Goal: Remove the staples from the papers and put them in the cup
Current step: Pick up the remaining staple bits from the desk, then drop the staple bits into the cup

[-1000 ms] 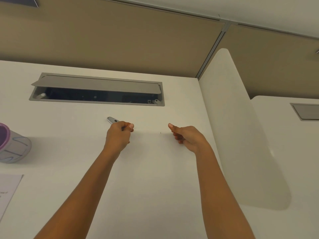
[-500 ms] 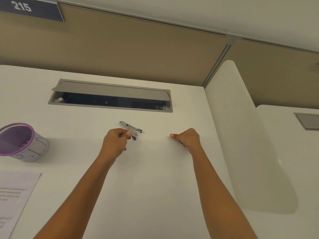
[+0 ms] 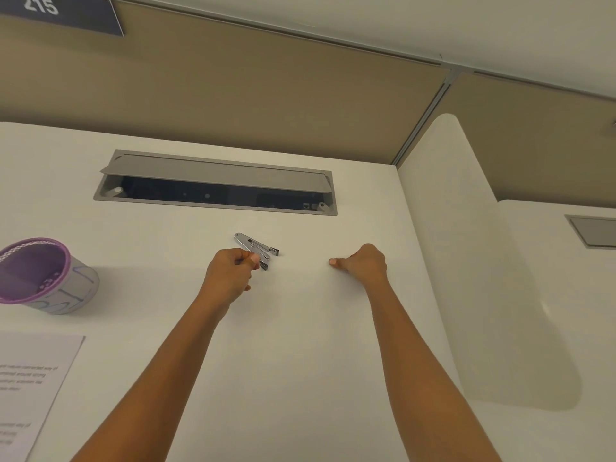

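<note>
Cup purple mesh inside, grey outside with squiggles; staple remover silver; desk white.

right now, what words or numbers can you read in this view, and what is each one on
"215": white digits on the dark sign at the top left, on the partition wall.
Printed lines on the paper at the lower left: too blurred to read.
No other text shows.

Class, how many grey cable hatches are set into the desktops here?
2. One hatch, lid raised, in the near desk; the other hatch, shut, in the neighbouring desk, cut off at the right edge.
</note>
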The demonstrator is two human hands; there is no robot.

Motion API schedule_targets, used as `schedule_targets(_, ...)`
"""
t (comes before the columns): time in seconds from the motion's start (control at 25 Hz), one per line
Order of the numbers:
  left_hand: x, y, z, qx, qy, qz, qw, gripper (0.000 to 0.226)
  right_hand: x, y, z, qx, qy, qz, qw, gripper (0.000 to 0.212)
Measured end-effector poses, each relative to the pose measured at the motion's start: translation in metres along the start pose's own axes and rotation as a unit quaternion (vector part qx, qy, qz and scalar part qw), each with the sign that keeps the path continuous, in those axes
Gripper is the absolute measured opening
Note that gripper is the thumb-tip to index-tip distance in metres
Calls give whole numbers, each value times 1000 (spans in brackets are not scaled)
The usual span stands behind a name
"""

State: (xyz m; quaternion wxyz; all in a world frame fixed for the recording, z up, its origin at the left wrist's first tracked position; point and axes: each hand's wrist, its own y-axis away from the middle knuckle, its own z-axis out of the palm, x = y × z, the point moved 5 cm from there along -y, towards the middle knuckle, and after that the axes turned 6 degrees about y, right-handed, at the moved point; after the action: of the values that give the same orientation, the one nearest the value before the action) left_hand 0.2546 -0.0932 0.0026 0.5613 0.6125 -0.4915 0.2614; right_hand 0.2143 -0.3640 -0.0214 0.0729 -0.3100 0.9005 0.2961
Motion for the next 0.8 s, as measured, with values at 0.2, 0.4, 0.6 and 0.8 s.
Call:
schedule_targets(0.2,5,3,-3,-7,16,1,1000,17,17,3,-11,-55,-205,33,977,43)
schedule_targets(0.4,10,10,-9,-17,24,2,1000,19,10,19,-17,-114,-296,24,948,34)
schedule_targets(0.6,20,21,-32,-1,10,6,1000,24,-13,42,-14,-156,-336,13,929,22)
schedule_targets(0.8,27,32,-82,43,-6,28,999,26,-59,73,1,-170,-320,-20,932,19)
